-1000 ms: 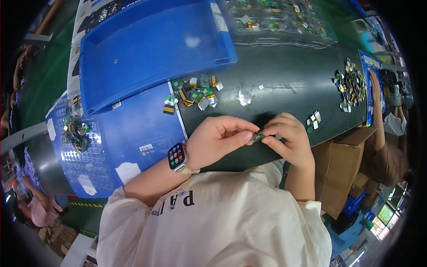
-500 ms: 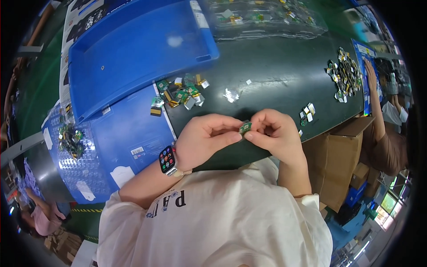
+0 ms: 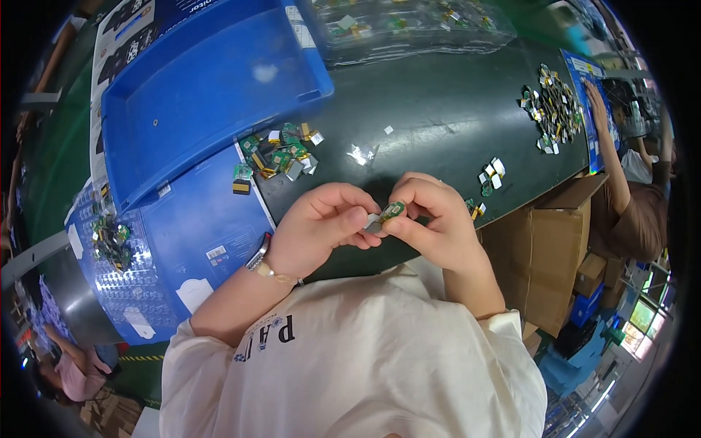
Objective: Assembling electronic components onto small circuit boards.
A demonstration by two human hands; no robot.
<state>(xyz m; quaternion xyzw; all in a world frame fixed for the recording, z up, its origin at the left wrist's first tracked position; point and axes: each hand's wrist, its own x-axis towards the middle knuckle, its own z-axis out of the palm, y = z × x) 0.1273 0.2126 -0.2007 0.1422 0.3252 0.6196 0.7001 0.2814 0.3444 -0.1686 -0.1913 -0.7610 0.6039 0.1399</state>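
The small circuit board (image 3: 394, 210) is green, and the flat piece (image 3: 374, 226) beside it silvery grey. Under them the bench (image 3: 438, 95) is a dark green, nearly black where shaded. The tray (image 3: 212, 98) is plain bright blue with one whitish patch (image 3: 265, 73); the printed cardboard (image 3: 219, 208) is a deeper blue with white areas. The loose parts (image 3: 281, 156) mix green, black, gold and silver. The shirt (image 3: 365, 350) is cream — black lettering, small blue flowers — and the carton (image 3: 551, 252) brown. Yellow-and-black stripes mark the floor tape (image 3: 142, 358).
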